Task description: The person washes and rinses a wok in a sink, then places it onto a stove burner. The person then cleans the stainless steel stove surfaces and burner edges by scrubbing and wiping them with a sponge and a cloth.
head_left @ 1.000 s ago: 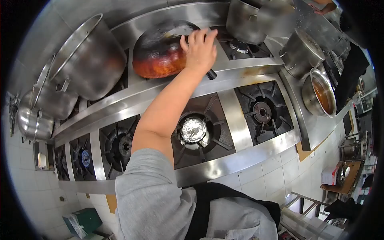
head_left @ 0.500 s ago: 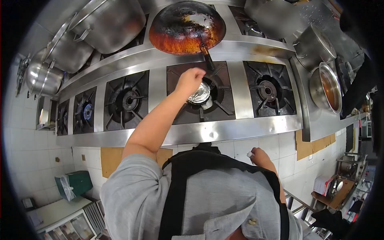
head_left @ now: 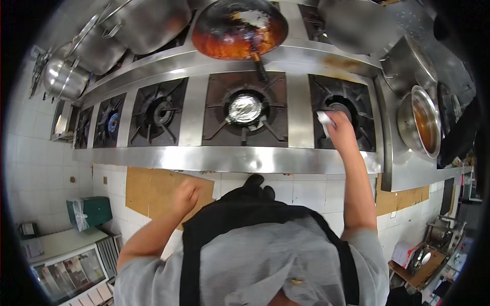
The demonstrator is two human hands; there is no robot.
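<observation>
My right hand point(head_left: 341, 131) is closed on a small white object point(head_left: 323, 118), over the near side of the right-hand gas burner point(head_left: 339, 108). The object's exact kind is too small to tell. My left hand point(head_left: 187, 196) is curled into a loose fist in front of the stove, low near my body; nothing shows sticking out of it. Crumpled silver foil point(head_left: 245, 108) covers the middle of the centre burner point(head_left: 217, 125). Behind that burner a scorched wok point(head_left: 224, 43) lies upside down, its handle point(head_left: 260, 69) pointing toward me.
Large steel pots point(head_left: 153, 25) stand at the back left. On the right counter are a bowl of reddish-brown liquid point(head_left: 424, 125) and a tall pot point(head_left: 408, 64). A blue flame point(head_left: 113, 122) shows in a left burner. Cardboard point(head_left: 153, 191) lies on the tiled floor.
My left hand has drawn back from over the foil on the centre burner to near my body. My right hand has come up over the right burner with the white object.
</observation>
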